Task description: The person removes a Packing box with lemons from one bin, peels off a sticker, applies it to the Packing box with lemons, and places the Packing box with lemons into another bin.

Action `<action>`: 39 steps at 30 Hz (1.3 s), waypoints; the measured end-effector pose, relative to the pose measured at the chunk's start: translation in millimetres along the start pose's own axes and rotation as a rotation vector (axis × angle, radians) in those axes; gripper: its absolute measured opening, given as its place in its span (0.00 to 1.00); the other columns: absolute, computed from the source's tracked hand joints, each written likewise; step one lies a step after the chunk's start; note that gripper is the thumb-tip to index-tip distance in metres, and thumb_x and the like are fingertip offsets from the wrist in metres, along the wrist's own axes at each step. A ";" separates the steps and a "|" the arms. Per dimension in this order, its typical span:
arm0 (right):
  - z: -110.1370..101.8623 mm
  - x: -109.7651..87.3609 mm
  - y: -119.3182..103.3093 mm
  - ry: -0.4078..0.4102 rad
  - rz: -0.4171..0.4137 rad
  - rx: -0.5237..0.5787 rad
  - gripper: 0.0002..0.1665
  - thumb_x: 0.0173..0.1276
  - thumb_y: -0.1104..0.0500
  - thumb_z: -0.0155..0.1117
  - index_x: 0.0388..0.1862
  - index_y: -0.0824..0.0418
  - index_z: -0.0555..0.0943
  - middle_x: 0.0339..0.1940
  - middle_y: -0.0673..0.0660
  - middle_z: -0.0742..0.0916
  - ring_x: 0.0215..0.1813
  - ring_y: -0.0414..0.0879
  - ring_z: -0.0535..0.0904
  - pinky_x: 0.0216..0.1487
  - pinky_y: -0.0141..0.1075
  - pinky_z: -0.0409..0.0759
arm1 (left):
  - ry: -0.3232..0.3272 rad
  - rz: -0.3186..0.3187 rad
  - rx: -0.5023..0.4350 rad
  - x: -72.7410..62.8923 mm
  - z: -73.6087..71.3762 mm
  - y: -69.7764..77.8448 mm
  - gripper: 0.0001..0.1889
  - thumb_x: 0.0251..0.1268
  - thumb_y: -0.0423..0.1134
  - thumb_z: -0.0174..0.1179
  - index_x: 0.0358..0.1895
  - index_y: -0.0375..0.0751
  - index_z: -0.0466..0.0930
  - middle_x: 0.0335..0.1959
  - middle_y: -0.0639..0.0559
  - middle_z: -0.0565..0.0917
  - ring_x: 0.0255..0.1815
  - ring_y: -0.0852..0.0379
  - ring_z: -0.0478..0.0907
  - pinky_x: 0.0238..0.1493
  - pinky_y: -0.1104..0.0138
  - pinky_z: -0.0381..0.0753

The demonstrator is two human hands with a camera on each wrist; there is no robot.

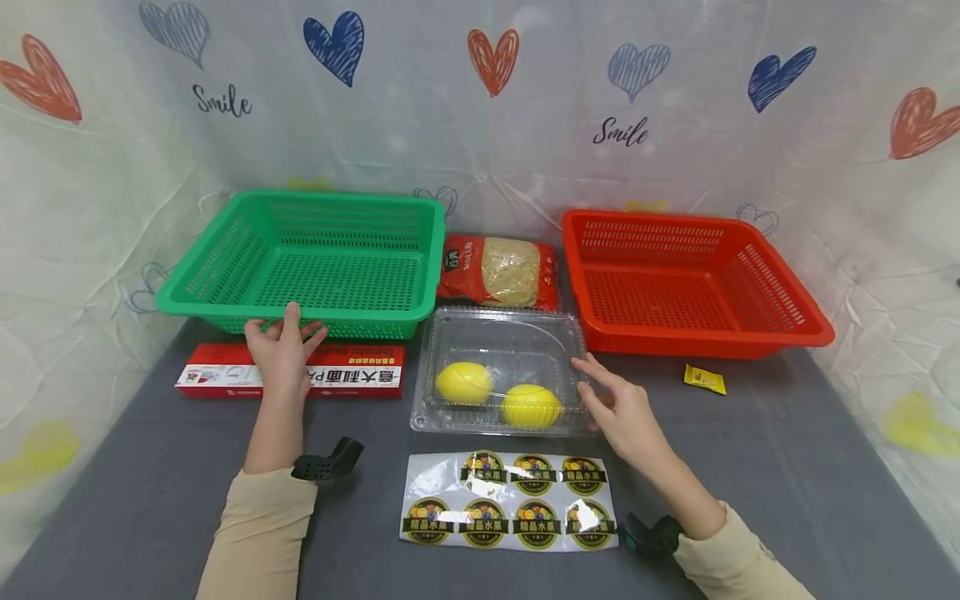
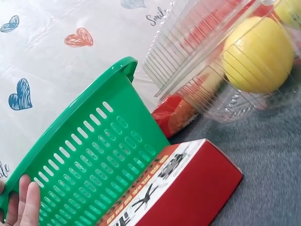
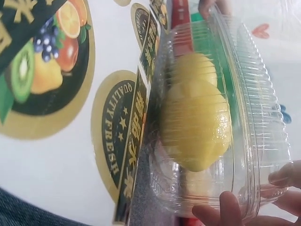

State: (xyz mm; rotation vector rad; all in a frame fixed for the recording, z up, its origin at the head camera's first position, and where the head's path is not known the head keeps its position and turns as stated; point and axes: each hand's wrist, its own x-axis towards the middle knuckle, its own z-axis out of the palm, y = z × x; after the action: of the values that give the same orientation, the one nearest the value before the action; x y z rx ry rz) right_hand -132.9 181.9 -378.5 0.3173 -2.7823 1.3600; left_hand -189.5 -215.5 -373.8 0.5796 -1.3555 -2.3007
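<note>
A clear plastic clamshell box [image 1: 491, 333] lies in the middle of the table, its lid lying over the base. Two yellow lemons [image 1: 463, 383] show through its front half. At the box's right edge my right hand [image 1: 622, 412] pinches the rim, with fingers [image 3: 229, 207] and thumb on opposite sides of it. My left hand [image 1: 281, 354] holds the front rim of the green basket [image 1: 247, 308], fingertips below the rim against its slotted wall. Below that hand lies a red and white pasta box [image 1: 360, 371], partly covered by the wrist.
A sheet of round fruit stickers [image 1: 510, 502] lies in front of the clamshell box. Behind it is a red food packet [image 1: 510, 271]. To the right stands a red basket [image 1: 701, 342], with a small yellow sachet [image 1: 705, 379] before it. A heart-printed curtain [image 1: 420, 108] closes the back.
</note>
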 end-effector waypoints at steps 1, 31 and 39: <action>-0.3 0.7 -0.2 0.000 -0.004 -0.001 0.23 0.66 0.65 0.56 0.61 0.63 0.72 0.65 0.66 0.67 0.22 0.45 0.82 0.21 0.31 0.78 | -0.004 0.000 0.006 0.7 -0.4 0.5 0.20 0.62 0.42 0.56 0.48 0.44 0.53 0.43 0.46 0.71 0.30 0.55 0.81 0.35 0.68 0.81; -5.6 4.4 -3.2 -0.030 -0.001 -0.038 0.25 0.66 0.62 0.58 0.62 0.60 0.71 0.65 0.64 0.69 0.20 0.46 0.81 0.16 0.33 0.74 | -0.089 -0.124 0.100 3.9 -10.7 17.6 0.27 0.59 0.45 0.58 0.54 0.44 0.51 0.44 0.46 0.68 0.29 0.60 0.81 0.35 0.70 0.80; -6.6 1.0 -5.8 -0.044 0.026 -0.066 0.25 0.66 0.61 0.58 0.63 0.59 0.70 0.66 0.63 0.68 0.22 0.46 0.82 0.15 0.32 0.70 | -0.104 -0.134 0.111 1.6 -11.6 18.1 0.31 0.59 0.45 0.58 0.57 0.42 0.49 0.43 0.46 0.69 0.29 0.61 0.81 0.36 0.70 0.80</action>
State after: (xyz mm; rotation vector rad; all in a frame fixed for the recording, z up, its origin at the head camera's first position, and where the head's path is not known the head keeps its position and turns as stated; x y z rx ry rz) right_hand -133.2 183.5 -369.7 0.3135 -2.8698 1.2778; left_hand -182.2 -232.8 -363.1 0.6098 -1.5446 -2.4023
